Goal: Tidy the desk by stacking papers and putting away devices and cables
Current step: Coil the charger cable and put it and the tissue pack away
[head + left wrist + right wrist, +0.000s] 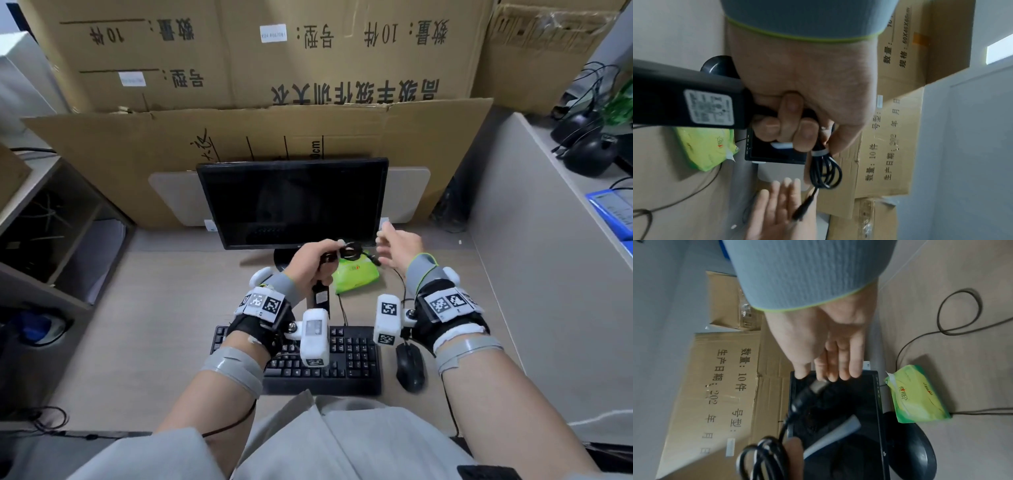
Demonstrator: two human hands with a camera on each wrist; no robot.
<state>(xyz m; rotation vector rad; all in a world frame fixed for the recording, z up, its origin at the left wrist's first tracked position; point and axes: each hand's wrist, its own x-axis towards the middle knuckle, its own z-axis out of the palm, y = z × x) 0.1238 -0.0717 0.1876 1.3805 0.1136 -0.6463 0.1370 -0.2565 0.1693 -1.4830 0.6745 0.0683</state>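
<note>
My left hand (318, 257) grips a black power adapter (321, 295) above the desk in front of the monitor. The adapter's label faces the left wrist view (709, 108). Its black cable is a coil (350, 250) bound with a white tie (819, 153), pinched at the top of my left hand (797, 123). The cable's barrel plug (803, 209) hangs free toward my right hand (394, 245). My right hand (830, 353) is open with straight fingers and holds nothing; its fingertips are close to the plug (818, 385).
A black monitor (294, 202) stands mid-desk, with a green tissue pack (356, 277) by its base. A black keyboard (352, 359) and mouse (410, 366) lie near me, with thin cables between. Cardboard boxes (239, 68) stand behind, a grey partition (534, 274) at the right, shelves (51, 240) at the left.
</note>
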